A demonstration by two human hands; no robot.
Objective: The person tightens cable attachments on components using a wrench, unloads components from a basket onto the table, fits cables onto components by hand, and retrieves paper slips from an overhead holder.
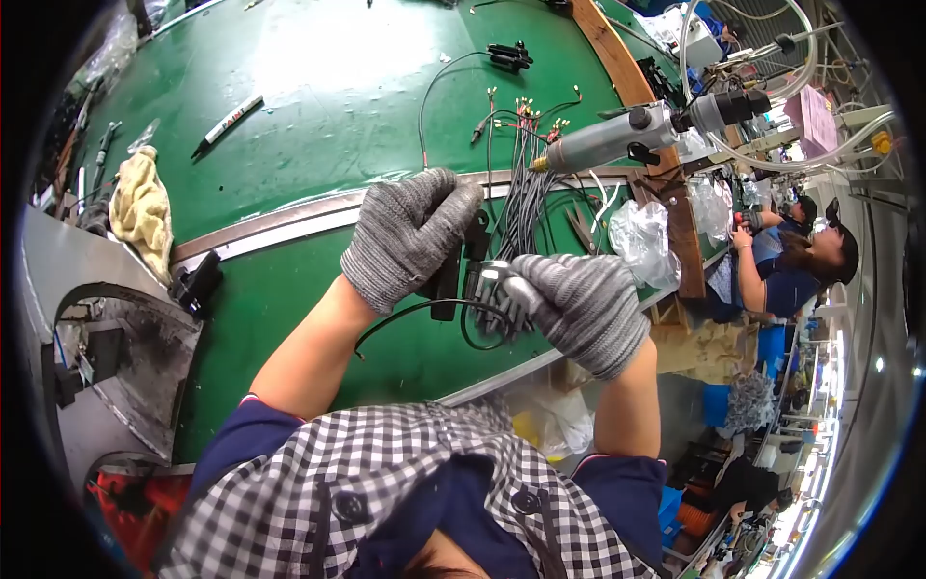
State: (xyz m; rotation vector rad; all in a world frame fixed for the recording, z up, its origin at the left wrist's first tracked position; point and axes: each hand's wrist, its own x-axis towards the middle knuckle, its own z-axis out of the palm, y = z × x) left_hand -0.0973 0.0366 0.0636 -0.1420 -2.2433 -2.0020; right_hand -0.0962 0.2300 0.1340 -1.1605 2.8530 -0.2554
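Grips an elongated black plastic part point(444, 294) in the left hand point(410, 232), grey knitted glove curled tight around it, above the green-topped workbench point(280, 357) near its front edge. Bends the fingers of the right hand point(588, 314), also in grey knitted glove, close beside the part, next to a small shiny silver piece point(495, 274); cannot tell whether gripping that piece or merely touching it.

Risks kinking or trapping the thin black cable point(424, 303), looped slack below both hands, with any careless twist. Likely to lose fine feel through thick knit, perhaps letting the part slip. Might snag the bundle of dark cables with red-and-gold ends point(521, 198), just beyond the hands, or nick insulation against the metal scissors point(582, 228) nearby. Might also knock the grey cylindrical power tool point(603, 143), tip pointing over the bundle, by raising the right hand suddenly.
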